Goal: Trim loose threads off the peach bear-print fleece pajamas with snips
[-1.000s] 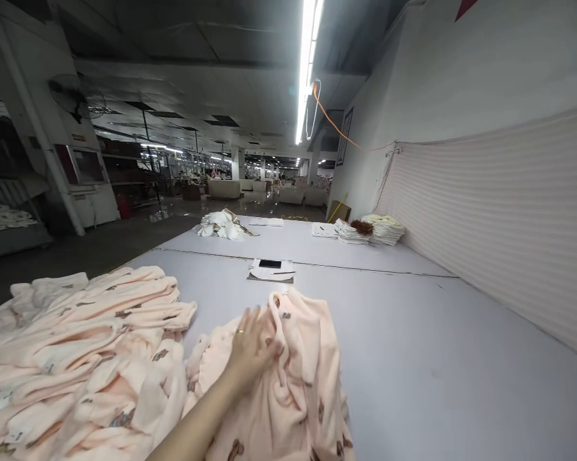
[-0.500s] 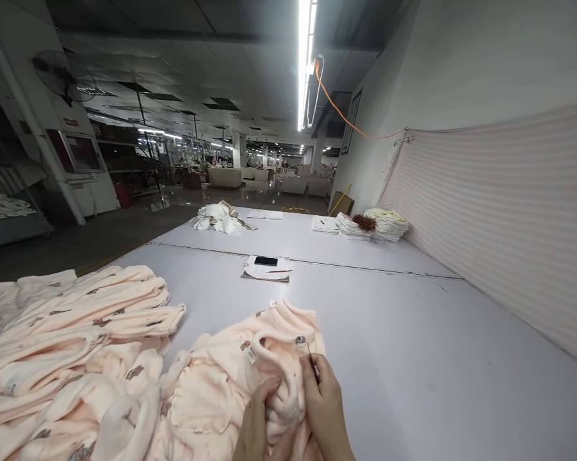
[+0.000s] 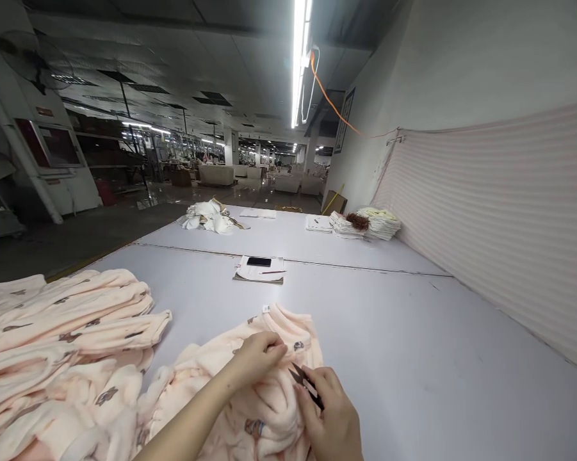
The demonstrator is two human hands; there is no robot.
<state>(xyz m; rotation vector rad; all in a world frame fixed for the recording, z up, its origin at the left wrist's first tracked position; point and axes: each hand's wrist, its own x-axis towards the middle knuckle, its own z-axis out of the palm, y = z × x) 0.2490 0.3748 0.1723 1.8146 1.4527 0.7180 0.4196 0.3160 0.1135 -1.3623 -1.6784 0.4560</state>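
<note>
A peach fleece garment (image 3: 206, 378) with small printed animals lies bunched on the table in front of me, a white label at its upper edge. My left hand (image 3: 260, 352) is closed over the garment near its neckline, fingers pinched together; whether fabric or a thread is between them is too small to make out. In my right hand (image 3: 333, 410) I hold dark thread snips (image 3: 307, 385), blades apart and pointing up-left toward the left fingertips. The snips' tips are just above the fabric.
More peach fleece garments (image 3: 67, 358) are heaped at the left. Ahead lie papers (image 3: 250, 274) with a black phone (image 3: 259, 262) and a pen. Farther back are white fabric scraps (image 3: 209, 218) and folded stacks (image 3: 381, 225). A striped pink cloth (image 3: 490, 211) hangs along the right.
My left hand has moved up from the lower folds to near the neckline. The snips have turned into clearer view, blades apart. The camera has shifted slightly, moving the background left.
</note>
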